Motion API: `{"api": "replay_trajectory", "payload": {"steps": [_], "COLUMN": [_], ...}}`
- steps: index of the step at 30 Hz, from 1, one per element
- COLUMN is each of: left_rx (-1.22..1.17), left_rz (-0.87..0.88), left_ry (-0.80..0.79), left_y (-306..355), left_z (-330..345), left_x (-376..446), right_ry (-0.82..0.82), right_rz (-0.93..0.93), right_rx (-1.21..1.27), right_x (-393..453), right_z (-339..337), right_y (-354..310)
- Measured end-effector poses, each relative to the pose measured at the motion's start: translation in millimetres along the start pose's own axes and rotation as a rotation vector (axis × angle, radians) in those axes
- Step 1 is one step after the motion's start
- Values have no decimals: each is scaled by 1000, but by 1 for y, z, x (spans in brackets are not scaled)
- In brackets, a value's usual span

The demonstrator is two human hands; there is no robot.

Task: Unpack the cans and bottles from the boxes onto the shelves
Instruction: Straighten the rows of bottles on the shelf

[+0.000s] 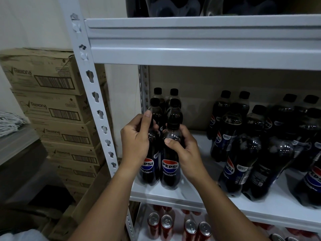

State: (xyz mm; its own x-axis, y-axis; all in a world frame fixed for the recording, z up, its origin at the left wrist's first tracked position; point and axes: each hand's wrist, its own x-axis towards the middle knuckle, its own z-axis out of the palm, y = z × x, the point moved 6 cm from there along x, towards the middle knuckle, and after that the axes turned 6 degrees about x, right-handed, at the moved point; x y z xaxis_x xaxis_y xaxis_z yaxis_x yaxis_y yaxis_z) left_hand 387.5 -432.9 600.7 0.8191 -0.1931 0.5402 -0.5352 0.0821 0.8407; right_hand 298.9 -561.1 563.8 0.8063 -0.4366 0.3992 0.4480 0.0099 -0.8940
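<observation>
Two dark Pepsi bottles stand upright at the front left of the white middle shelf (pixel 173 193). My left hand (pixel 135 143) is closed around the neck and shoulder of the left bottle (pixel 150 171). My right hand (pixel 184 150) grips the upper body of the right bottle (pixel 170 173). Behind them stand several more black-capped bottles (pixel 173 108) in two rows. A shrink-wrapped pack of Pepsi bottles (pixel 260 145) fills the right part of the same shelf.
Red cans with silver tops (pixel 178 226) stand on the shelf below. Stacked Rexona cartons (pixel 57 110) sit left of the white perforated shelf post (pixel 97 101). A dark wrapped pack (pixel 191 6) lies on the top shelf. A grey surface (pixel 17 145) is at far left.
</observation>
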Motion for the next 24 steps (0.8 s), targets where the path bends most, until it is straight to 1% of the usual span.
{"api": "replay_trajectory", "payload": {"steps": [9,14,18,21,24], "left_rx": [10,-4,-29,39,225], "left_rz": [4,-30,-52,22,220], "left_ry": [16,-6,-46,-50,35], "left_y": [0,-2,2,19,57], "left_z": [-2,-2,-2,-3,3], "left_x": [1,0,2,7,11], "right_ry": [-1,5,-25,-55,-75], "right_rz": [5,23,34,39,23], "right_rx": [-33,-43,-97,-173,-230], "right_x": [-1,-2,-3,-3,1], "right_z": [2,3,2,-4,-13], "right_y": [1,0,-7,-17,-41]}}
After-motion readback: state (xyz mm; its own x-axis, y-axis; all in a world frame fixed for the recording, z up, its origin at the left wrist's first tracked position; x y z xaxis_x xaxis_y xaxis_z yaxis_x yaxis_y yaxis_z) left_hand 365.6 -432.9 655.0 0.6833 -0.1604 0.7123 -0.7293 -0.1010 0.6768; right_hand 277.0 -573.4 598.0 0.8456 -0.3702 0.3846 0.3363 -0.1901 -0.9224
